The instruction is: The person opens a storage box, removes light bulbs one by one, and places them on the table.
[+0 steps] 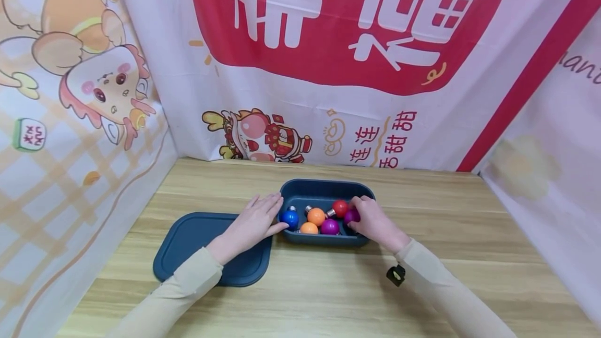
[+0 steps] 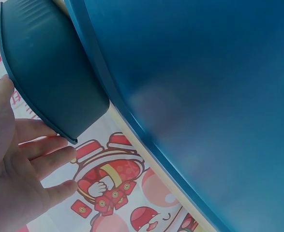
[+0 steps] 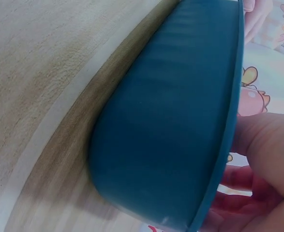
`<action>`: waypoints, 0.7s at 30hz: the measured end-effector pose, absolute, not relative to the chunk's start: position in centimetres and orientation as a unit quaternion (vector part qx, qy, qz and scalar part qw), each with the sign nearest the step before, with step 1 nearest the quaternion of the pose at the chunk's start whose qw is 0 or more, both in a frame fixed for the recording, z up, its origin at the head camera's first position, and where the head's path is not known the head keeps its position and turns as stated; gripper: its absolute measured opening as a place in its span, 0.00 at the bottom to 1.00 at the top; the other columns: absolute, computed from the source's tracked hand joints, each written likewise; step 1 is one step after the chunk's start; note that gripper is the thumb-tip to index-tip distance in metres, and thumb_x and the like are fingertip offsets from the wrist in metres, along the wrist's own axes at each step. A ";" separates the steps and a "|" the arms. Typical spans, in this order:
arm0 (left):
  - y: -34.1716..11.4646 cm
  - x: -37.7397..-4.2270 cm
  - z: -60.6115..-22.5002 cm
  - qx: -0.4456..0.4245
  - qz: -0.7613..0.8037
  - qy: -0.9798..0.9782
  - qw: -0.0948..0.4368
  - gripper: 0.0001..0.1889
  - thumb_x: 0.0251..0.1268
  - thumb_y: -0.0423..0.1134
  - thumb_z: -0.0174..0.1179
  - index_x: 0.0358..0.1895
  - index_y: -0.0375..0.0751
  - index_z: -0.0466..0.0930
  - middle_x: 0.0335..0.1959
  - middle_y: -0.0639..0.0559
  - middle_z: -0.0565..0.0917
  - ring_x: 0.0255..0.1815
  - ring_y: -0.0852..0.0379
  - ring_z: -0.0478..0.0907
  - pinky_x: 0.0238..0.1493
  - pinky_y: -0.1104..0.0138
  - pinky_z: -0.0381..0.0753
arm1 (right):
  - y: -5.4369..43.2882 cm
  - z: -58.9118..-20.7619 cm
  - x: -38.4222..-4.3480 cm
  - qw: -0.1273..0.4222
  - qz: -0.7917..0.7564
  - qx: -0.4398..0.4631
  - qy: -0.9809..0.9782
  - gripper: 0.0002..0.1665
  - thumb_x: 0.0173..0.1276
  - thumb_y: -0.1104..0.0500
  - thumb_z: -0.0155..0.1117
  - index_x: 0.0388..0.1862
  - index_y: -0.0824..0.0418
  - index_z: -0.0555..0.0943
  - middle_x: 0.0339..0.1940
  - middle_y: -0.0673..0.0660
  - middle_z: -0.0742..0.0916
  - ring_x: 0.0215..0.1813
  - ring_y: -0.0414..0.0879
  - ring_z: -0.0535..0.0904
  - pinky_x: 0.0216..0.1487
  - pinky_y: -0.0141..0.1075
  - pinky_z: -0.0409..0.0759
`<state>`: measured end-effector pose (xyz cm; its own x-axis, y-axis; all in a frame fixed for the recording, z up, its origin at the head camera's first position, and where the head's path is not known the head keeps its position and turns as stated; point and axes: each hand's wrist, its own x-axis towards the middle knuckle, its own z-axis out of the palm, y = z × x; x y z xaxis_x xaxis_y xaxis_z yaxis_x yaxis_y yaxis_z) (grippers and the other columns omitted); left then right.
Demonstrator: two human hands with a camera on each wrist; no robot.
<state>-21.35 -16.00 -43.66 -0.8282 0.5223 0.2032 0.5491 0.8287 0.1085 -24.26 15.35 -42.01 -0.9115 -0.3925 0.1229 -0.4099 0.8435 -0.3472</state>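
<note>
A dark blue box [image 1: 324, 240] stands on the wooden table, holding several round coloured light bulbs with metal screw bases. At its left end my left hand [image 1: 253, 223] touches the rim, with fingers straight; the left wrist view shows the same hand [image 2: 25, 159] against the rim. Beside its thumb lies a blue bulb [image 1: 289, 218]. My right hand [image 1: 375, 221] reaches over the right end and grips a purple bulb [image 1: 351, 217]; in the right wrist view the box wall hides that bulb. Near it lie a red bulb [image 1: 340, 208], an orange bulb [image 1: 316, 216] and another purple bulb [image 1: 330, 227].
A flat dark blue lid [image 1: 188, 244] lies on the table [image 1: 328, 296] left of the box, partly under the left forearm. Behind the table hangs a printed cloth [image 1: 281, 87], with more printed cloth at both sides. A small dark device [image 1: 396, 275] sits at the right wrist.
</note>
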 end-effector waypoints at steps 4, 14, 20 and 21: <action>-15.9 -21.4 -43.9 -0.283 -0.079 -0.952 0.090 0.38 0.72 0.61 0.51 0.72 0.33 0.66 0.74 0.39 0.69 0.76 0.43 0.66 0.78 0.43 0.58 | 15.8 -41.9 -24.3 0.045 0.207 0.212 -0.954 0.19 0.56 0.63 0.76 0.44 0.68 0.81 0.38 0.63 0.84 0.35 0.48 0.78 0.37 0.38 0.84; -15.9 -21.4 -44.1 -0.285 -0.072 -0.951 0.100 0.38 0.71 0.60 0.53 0.71 0.33 0.67 0.74 0.39 0.69 0.76 0.44 0.66 0.79 0.46 0.58 | 16.4 -40.6 -24.4 0.082 0.248 0.200 -0.944 0.20 0.57 0.64 0.76 0.46 0.69 0.80 0.42 0.66 0.86 0.38 0.52 0.81 0.41 0.43 0.87; -15.9 -21.6 -44.2 -0.284 -0.074 -0.950 0.105 0.38 0.71 0.61 0.53 0.71 0.33 0.68 0.73 0.40 0.70 0.75 0.44 0.67 0.78 0.44 0.59 | 17.0 -40.0 -24.5 0.119 0.252 0.207 -0.938 0.22 0.56 0.64 0.76 0.48 0.71 0.80 0.44 0.68 0.87 0.43 0.56 0.83 0.44 0.47 0.86; -15.9 -21.7 -44.3 -0.284 -0.074 -0.950 0.107 0.37 0.71 0.60 0.54 0.71 0.33 0.68 0.73 0.40 0.71 0.75 0.44 0.67 0.78 0.44 0.59 | 17.2 -40.0 -24.6 0.124 0.252 0.207 -0.937 0.22 0.56 0.64 0.76 0.48 0.71 0.80 0.44 0.68 0.87 0.43 0.56 0.83 0.44 0.47 0.86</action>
<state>-21.66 -15.87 -44.26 -0.8159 0.5239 0.2448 0.5555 0.8276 0.0802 -24.58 17.18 -39.98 -0.8834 -0.3263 0.3364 -0.4511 0.7869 -0.4211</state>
